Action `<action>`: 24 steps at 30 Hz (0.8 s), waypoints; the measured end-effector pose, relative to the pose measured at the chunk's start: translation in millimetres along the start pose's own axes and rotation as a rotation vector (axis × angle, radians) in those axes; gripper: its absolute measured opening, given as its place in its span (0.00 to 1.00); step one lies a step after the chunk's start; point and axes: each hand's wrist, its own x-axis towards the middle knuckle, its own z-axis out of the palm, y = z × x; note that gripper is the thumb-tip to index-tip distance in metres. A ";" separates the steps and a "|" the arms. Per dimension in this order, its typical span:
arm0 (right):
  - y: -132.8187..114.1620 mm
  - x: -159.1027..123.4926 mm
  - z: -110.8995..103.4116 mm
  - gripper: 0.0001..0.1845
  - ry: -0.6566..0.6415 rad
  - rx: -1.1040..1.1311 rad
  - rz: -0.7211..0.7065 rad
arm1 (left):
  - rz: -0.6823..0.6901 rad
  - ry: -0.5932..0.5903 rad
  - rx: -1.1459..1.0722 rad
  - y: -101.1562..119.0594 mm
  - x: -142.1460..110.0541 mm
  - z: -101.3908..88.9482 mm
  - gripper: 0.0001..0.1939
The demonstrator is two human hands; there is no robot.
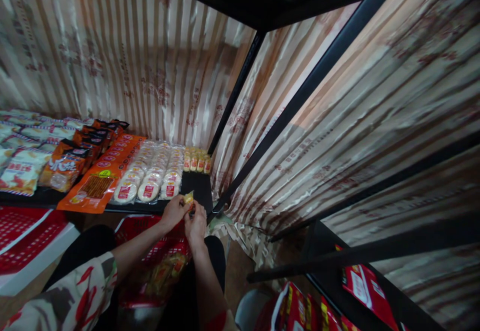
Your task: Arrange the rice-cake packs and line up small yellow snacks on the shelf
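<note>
Both my hands meet over the front edge of the black shelf, around a small yellow-wrapped snack packet. My left hand pinches it from the left. My right hand closes on its lower right side, fingers partly hidden. At the shelf's back right corner stand several similar small yellow packets in rows. To their left lie rows of clear-wrapped round white cakes with red labels. Below my arms, a red basket holds more yellow packets.
Left along the shelf are an orange snack bag, darker orange bags and white bags. Black metal shelf bars slant across the right. A striped curtain hangs behind. Red packages lie lower right; another red basket sits left.
</note>
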 end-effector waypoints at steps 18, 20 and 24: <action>15.0 46.8 18.6 0.21 0.073 -0.114 0.128 | -0.008 0.027 -0.131 -0.4 34.7 27.6 0.09; 14.1 51.2 19.6 0.20 0.073 -0.126 0.161 | 0.008 -0.002 -0.081 -0.1 38.0 29.0 0.09; 13.0 59.7 23.2 0.21 0.045 -0.084 0.245 | 0.016 -0.037 -0.042 -2.2 46.5 33.6 0.10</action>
